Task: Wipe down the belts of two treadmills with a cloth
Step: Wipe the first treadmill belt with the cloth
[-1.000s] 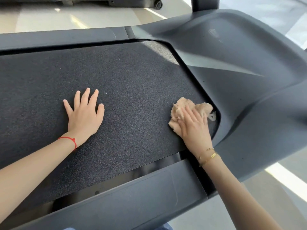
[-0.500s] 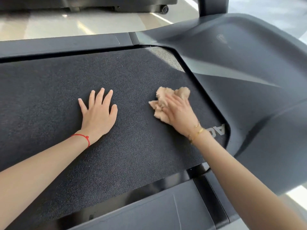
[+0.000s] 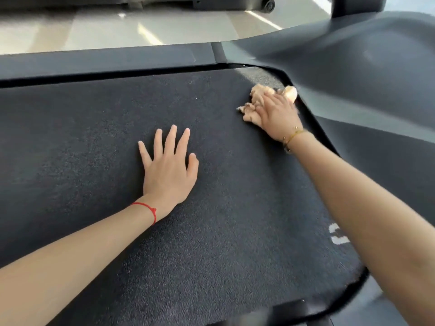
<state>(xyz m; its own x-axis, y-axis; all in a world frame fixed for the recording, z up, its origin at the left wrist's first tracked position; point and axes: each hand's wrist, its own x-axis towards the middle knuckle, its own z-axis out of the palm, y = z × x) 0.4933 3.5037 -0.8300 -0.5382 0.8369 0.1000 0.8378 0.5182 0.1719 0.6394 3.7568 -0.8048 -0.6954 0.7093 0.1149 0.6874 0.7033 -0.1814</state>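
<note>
A: What surface is shown?

B: A treadmill belt (image 3: 98,142) is seen, black and finely pebbled in texture, bounded at the far side by a smooth dark grey side rail (image 3: 106,61) and at the right by a moulded, curved motor cover (image 3: 367,74) of matte plastic. Partial white lettering (image 3: 339,234) is printed on the belt near the right forearm.

A: Where is the cloth?

B: A beige, crumpled, fuzzy cloth (image 3: 256,97) is pressed to the belt at its far right corner, just beside the edge of the motor cover. It is covered by the right hand (image 3: 277,114), whose fingers are laid over it; whether they curl round it cannot be told, the hand being blurred. A thin gold bracelet (image 3: 290,137) is worn at that wrist.

A: And the other hand?

B: The left hand (image 3: 168,171) is laid flat on the belt, fingers straight and spread wide, nothing held. A red string bracelet (image 3: 148,210) is tied at its wrist. The two hands are well apart.

A: Beyond the treadmill?

B: A pale, glossy floor (image 3: 164,29) is visible.
</note>
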